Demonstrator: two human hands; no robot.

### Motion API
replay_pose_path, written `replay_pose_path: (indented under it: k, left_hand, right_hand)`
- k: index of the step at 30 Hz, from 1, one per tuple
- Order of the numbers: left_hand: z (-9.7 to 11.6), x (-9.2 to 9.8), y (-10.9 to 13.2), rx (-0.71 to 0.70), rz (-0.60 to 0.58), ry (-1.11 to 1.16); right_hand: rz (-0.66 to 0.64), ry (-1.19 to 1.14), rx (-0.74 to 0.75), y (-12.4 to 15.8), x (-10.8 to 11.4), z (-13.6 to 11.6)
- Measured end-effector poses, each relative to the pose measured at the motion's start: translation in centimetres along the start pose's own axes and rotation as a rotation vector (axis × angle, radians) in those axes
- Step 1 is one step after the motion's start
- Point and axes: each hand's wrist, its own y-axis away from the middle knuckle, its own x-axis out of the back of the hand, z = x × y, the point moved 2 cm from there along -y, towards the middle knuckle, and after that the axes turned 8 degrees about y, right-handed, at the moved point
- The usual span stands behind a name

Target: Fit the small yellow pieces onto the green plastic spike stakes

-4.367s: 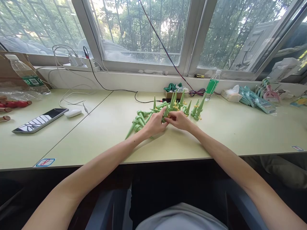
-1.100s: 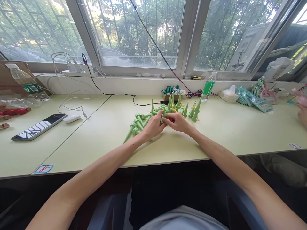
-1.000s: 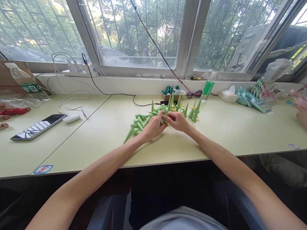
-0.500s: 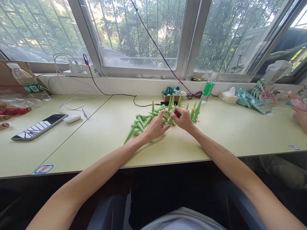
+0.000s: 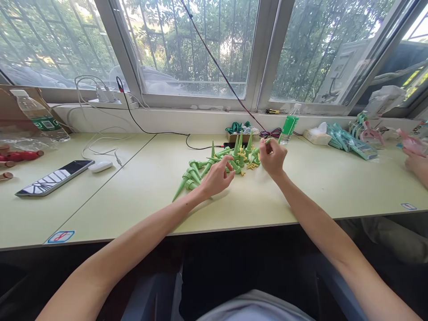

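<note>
Green plastic plant-watering spikes [image 5: 194, 170] lie in a heap in the middle of the table, and several others [image 5: 250, 141] stand point up behind it. Small yellow pieces [image 5: 252, 166] lie among them. My left hand [image 5: 219, 178] rests at the front of the heap, fingers curved and apart, with nothing seen in it. My right hand [image 5: 274, 158] is closed in a pinch at the right end of the standing group. A bit of a green spike [image 5: 268, 141] shows at its fingertips; the rest is hidden by the hand.
Behind the spikes are a small box [image 5: 236, 137] with green wrappers, a bottle [image 5: 289, 124] and a coiled cable [image 5: 270, 133]. A tissue pack [image 5: 317, 135] stands to the right. A phone [image 5: 55, 177] and white earbud case [image 5: 100, 166] lie left. Another person's hand [image 5: 417, 162] holds something pink.
My right hand has moved right, away from my left hand, to the right end of the standing spikes. My left hand has barely moved.
</note>
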Motion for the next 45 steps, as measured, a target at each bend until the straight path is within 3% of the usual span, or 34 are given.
replay_pose_path:
  k: [3,6,16,20,25,37,45]
  left_hand:
    - [0.1,0.1,0.0,-0.007,0.001,-0.012]
    - [0.2,0.1,0.0,-0.005,-0.001,-0.035]
    - [0.4,0.1,0.0,0.018,-0.02,-0.025]
    - [0.5,0.1,0.0,0.027,-0.03,-0.019]
    - [0.5,0.0,0.1,0.02,-0.032,-0.019]
    - [0.9,0.0,0.0,0.013,-0.069,-0.029]
    - [1.2,0.0,0.1,0.0,-0.101,-0.037]
  right_hand:
    - [-0.109,0.036,0.042,-0.1,-0.3,0.3]
    - [-0.125,0.034,0.056,-0.2,-0.3,0.6]
    - [0.013,-0.011,0.026,-0.8,0.5,1.1]
    - [0.012,0.006,0.062,-0.9,0.2,1.7]
    - [-0.047,0.07,0.103,-0.9,-0.2,2.1]
    - [-0.23,0.149,0.022,-0.9,-0.6,2.8]
    - [-0.243,0.168,-0.005,-0.9,-0.6,3.2]
